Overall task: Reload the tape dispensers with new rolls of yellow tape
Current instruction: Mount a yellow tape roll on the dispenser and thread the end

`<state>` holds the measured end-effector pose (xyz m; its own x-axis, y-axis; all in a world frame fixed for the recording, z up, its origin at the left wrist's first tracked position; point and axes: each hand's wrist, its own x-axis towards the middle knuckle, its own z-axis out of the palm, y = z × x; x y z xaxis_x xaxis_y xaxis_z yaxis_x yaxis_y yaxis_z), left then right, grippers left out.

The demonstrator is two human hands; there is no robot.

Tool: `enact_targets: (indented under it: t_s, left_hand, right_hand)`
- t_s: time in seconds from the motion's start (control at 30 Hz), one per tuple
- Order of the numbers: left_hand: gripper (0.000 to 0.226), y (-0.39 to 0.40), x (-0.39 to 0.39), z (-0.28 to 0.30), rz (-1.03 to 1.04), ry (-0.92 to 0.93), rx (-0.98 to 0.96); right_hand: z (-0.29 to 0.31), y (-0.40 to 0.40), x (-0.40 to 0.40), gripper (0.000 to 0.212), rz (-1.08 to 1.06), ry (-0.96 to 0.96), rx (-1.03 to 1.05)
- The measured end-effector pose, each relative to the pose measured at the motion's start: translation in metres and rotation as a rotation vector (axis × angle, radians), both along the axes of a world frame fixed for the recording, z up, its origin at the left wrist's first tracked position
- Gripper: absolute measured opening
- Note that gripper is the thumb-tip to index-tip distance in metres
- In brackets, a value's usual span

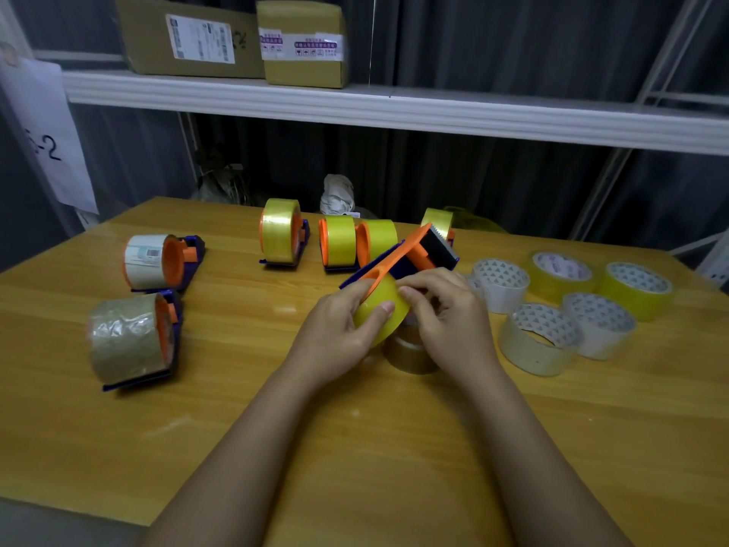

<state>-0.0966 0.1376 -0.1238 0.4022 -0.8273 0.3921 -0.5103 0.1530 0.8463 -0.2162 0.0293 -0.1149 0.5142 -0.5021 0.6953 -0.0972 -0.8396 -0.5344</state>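
Yellow tape roll point(382, 311) sat clasped on the held dispenser point(410, 254) at mid-table point(355, 448). Left hand point(343, 333) gripped the roll; right hand point(445, 313) pinched at its edge. Bare wood lay open toward the near edge; loose rolls point(568, 309) crowded the right.

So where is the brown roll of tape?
Head view: the brown roll lies on the table near the middle, under the hands, left of the loose rolls.
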Motion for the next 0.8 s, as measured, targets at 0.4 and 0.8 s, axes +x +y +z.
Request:
enact_targets:
  t_s: [0.4,0.8]
  left_hand:
    - [0.044,-0.0053,-0.0005,-0.0052,-0.068,0.016,0.051]
    - [0.035,-0.0052,0.0031,-0.0049,-0.015,-0.051,0.03]
  right_hand:
    - [-0.0014,0.0055,0.0007,0.009,-0.121,0.046,0.025]
    - [0.0031,0.0048,-0.0026,0.015,0.112,0.02,0.103]
